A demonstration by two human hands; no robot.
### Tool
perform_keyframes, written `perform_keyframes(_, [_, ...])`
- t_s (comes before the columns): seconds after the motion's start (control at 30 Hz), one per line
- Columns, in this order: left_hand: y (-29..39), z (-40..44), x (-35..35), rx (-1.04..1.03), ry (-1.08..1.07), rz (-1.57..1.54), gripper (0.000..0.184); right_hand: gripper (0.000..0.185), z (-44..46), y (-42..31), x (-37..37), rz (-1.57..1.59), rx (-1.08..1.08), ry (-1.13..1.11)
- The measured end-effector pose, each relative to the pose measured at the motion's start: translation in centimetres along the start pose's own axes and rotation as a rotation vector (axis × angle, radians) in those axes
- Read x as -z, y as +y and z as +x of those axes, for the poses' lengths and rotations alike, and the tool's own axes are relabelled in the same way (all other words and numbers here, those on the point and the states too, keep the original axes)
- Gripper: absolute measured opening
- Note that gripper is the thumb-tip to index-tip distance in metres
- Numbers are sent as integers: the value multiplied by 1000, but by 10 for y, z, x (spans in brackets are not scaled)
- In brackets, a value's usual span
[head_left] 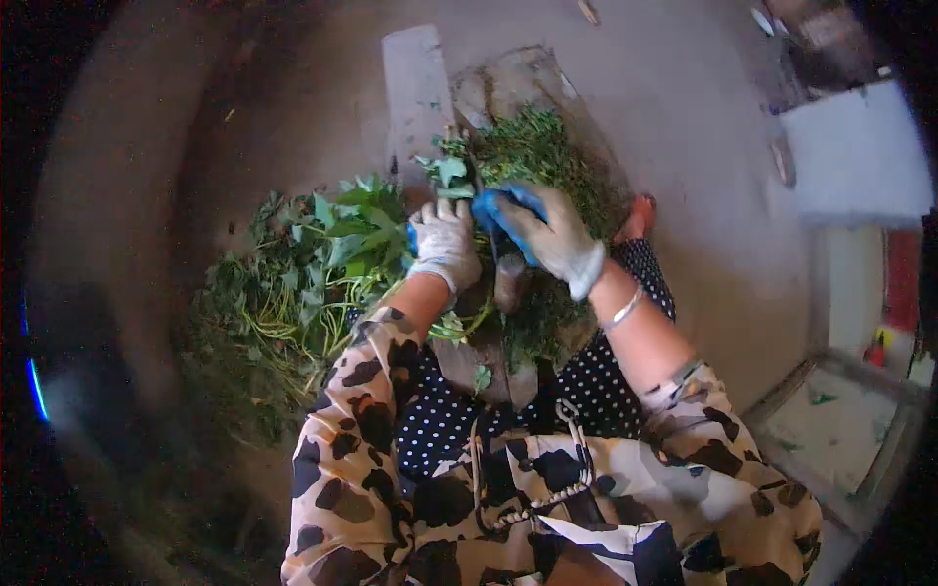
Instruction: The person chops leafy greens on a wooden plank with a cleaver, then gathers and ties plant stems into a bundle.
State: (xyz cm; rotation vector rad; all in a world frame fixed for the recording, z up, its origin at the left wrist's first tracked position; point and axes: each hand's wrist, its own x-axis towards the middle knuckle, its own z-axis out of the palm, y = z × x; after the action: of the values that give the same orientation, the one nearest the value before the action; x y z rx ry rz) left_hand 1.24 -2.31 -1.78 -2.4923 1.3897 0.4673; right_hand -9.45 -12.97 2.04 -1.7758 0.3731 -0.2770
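Bunch of greens [451, 174]: in front of the wearer, between the two heaps; broad leaves show just past the left fingertips.
Left hand [446, 244]: pale glove with blue edging, knuckles up, fingers bent down and, as I read it, clamped on the bunch; pale stems trail out below the wrist.
Right hand [550, 232]: pale and blue glove, just beside the left; fingers curled inward. From my remote view I cannot tell whether they close on anything.
Dark strip [475, 161]: narrow, running away from the wearer just past the right fingers; the hand hides part of it.
Brown rounded piece [509, 283]: just below the right hand; I cannot tell whether it joins the strip.
Left heap [278, 317]: long pale stems and broad leaves tangled together, spreading well out to the left.
Right heap [532, 146]: smaller, finer green pieces, partly under the right arm.
Board [414, 68]: long and pale, its far end showing beyond the hands.
Loose leaf [482, 379]: near the wearer, between the knees.
Wearer: spotted trousers [440, 422], patterned sleeves [347, 439], bracelet [623, 309] on the right wrist.
Floor [684, 68]: brown, around everything.
Far right: pale panel [855, 146], partly cropped by the lens edge.
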Motion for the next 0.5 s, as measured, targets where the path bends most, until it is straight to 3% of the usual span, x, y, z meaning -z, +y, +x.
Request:
perform_keyframes(0.03, [0, -2, 3, -1, -32, -4, 72, 43, 21, -20, 4, -357, 77, -51])
perform_keyframes(0.07, [-2, 4, -10, -48, -99, 56, 64, 43, 42, -28, -5, -368, 89, -75])
perform_keyframes(0.1, [-3, 6, -23, -37, -105, 42, 64, 52, 63, -32, -22, -652, 62, -230])
perform_keyframes(0.13, [-3, 7, -34, -20, 12, -109, 56, 61, 78, -37, -37, -938, 38, -385])
perform_keyframes(0.17, [-2, 6, -39, -1, 134, -256, 50, 61, 88, -35, -48, -942, 45, -399])
perform_keyframes(0.2, [-3, -17, -7, 27, -221, -78, 55, 68, 96, -28, -60, -1035, -67, -554])
perform_keyframes(0.23, [12, -31, -1, 22, -5, -117, 57, 76, 97, -29, -46, -1125, -160, -700])
perform_keyframes(0.27, [13, -37, -2, 42, -48, -144, 57, 82, 96, -11, -51, -1081, 17, -677])
perform_keyframes(0.3, [15, -44, -9, 62, -92, -184, 57, 85, 86, -27, -46, -952, -125, -737])
perform_keyframes(0.37, [20, -61, -29, -18, 178, -157, 49, 86, 84, -24, -39, -951, -158, -928])
perform_keyframes(0.4, [20, -62, -36, -48, 307, -299, 45, 80, 87, -24, -39, -774, -218, -1011])
perform_keyframes(0.43, [22, -55, -45, -25, 314, -312, 45, 80, 87, -24, -37, -789, -207, -1032])
perform_keyframes(0.5, [22, -45, -54, 16, 591, -809, 48, 72, 84, -42, -34, -834, -56, -1025])
